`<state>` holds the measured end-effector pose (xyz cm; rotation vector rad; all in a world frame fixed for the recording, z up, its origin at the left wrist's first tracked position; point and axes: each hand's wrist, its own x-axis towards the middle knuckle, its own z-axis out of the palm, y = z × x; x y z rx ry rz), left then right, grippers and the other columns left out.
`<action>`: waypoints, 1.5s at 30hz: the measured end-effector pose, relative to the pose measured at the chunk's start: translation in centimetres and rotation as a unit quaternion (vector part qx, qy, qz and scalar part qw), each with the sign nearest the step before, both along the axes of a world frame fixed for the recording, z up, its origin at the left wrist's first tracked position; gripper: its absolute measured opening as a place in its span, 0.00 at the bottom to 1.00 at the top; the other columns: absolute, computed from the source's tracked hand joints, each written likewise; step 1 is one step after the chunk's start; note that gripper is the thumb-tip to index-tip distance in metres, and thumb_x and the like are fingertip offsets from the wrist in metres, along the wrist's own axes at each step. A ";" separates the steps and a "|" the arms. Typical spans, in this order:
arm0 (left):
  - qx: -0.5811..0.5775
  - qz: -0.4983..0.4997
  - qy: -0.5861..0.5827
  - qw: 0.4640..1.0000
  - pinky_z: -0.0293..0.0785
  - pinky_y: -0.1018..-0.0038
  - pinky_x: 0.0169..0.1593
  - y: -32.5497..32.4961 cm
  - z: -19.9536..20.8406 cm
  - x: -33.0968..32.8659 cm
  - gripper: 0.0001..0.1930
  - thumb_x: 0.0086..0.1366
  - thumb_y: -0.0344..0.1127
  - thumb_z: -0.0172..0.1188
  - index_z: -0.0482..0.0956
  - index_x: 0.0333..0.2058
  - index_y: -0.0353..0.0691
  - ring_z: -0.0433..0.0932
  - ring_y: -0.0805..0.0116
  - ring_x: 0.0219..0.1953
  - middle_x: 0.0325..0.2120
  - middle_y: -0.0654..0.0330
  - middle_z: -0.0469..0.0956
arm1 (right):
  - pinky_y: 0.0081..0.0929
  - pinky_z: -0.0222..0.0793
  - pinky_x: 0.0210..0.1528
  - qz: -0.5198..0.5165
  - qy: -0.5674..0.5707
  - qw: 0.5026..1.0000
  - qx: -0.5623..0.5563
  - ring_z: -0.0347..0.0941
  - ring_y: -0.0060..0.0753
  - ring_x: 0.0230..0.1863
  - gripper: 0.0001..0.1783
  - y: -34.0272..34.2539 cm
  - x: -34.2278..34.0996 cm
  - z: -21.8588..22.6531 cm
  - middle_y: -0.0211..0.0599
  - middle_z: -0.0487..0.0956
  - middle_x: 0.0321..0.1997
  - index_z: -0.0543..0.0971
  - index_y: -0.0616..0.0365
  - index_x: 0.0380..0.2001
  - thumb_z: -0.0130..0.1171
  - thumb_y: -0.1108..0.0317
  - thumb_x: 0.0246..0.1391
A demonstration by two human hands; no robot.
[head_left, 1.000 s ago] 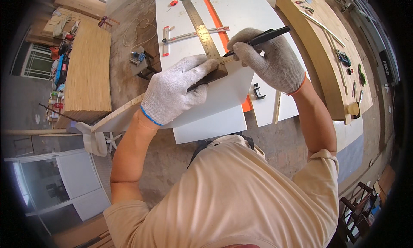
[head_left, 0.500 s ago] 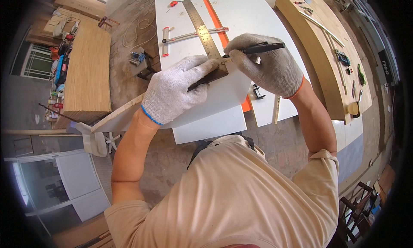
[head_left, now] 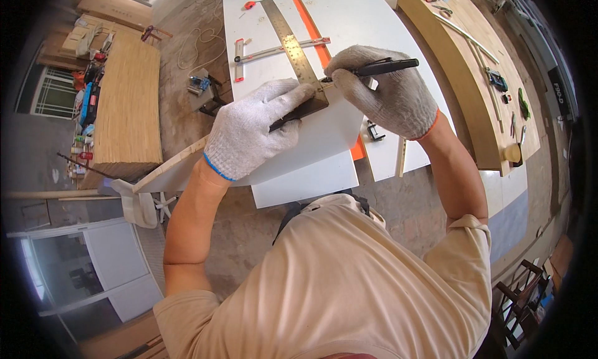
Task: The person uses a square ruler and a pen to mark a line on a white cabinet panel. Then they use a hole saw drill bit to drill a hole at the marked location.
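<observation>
My left hand, in a white knit glove with a blue cuff, is closed round the dark stock of a metal try square. The square's long ruled blade points away from me across the white surface. In my right hand, gloved with an orange cuff, a black pen is pinched, its tip beside the blade near the square's corner. Beneath both hands lies a white panel with a pale wooden edge at its left end.
A slim metal rail and an orange strip lie beyond my hands. A small black clamp sits right of the panel. Tools lie on a wooden bench at right. A plywood stack stands at left, a stool nearer.
The pen's rear end has swung slightly right and up, while its tip stays near the blade. My left hand keeps its hold on the square.
</observation>
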<state>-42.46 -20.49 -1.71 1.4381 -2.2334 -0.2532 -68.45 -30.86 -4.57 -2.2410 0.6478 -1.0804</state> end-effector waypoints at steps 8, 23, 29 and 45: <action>-0.001 0.002 0.005 1.000 0.88 0.63 0.63 0.0 -0.2 0.0 0.29 0.64 0.25 0.69 0.89 0.65 0.41 0.91 0.49 0.58 0.60 0.45 0.88 | 0.39 0.86 0.43 0.004 0.009 1.000 -0.012 0.88 0.45 0.34 0.10 0.0 0.1 0.0 0.44 0.90 0.35 0.90 0.56 0.48 0.69 0.62 0.72; -0.016 0.009 -0.042 0.999 0.87 0.61 0.65 2.6 0.3 3.2 0.31 0.62 0.23 0.69 0.89 0.65 0.42 0.90 0.47 0.60 0.61 0.45 0.87 | 0.30 0.86 0.47 -0.057 -0.145 0.984 0.092 0.89 0.28 0.40 0.15 0.6 0.1 -1.9 0.40 0.93 0.40 0.89 0.61 0.53 0.66 0.61 0.78; -0.005 0.031 -0.061 0.998 0.87 0.61 0.65 6.2 0.4 8.3 0.31 0.61 0.21 0.68 0.89 0.64 0.42 0.90 0.47 0.61 0.62 0.45 0.88 | 0.30 0.86 0.49 -0.091 -0.150 0.981 0.085 0.92 0.29 0.44 0.16 1.4 0.4 -2.4 0.41 0.93 0.40 0.89 0.62 0.52 0.62 0.61 0.80; -0.068 0.016 -0.008 0.998 0.89 0.62 0.56 11.3 -1.5 15.4 0.31 0.58 0.21 0.69 0.91 0.62 0.43 0.90 0.52 0.50 0.52 0.52 0.89 | 0.26 0.87 0.45 -0.084 -0.029 0.988 0.126 0.87 0.22 0.38 0.16 3.7 -0.3 0.8 0.35 0.91 0.37 0.91 0.63 0.51 0.64 0.61 0.76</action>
